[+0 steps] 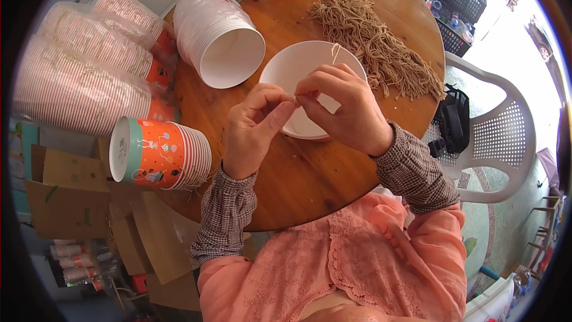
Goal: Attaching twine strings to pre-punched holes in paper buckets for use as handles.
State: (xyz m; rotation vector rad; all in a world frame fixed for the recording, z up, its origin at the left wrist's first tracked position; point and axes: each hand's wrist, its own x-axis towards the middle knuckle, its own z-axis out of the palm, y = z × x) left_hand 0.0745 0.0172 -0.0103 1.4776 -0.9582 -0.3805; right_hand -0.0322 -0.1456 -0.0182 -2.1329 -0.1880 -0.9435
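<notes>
My left hand (pixel 257 128) and my right hand (pixel 348 104) meet fingertip to fingertip over a white paper bucket (pixel 275 68) on the round table. Both pinch a thin tan cord, of which only a tiny bit shows between the fingertips. A pale loop of cord (pixel 336 52) stands up by the bucket's far right rim, just beyond my right hand. My hands hide much of the bucket's inside. Right of it lies a heap of tan cords (pixel 372 42). A stack of orange and green printed buckets (pixel 161 152) lies on its side left of my left hand.
Another stack of white buckets (pixel 229 53) in clear plastic lies on the wooden table (pixel 286 191). More wrapped bucket stacks (pixel 83 83) fill the left side. Cardboard boxes (pixel 77 203) stand below them. A white plastic chair (pixel 503 131) holding a black bag (pixel 456 119) is at the right.
</notes>
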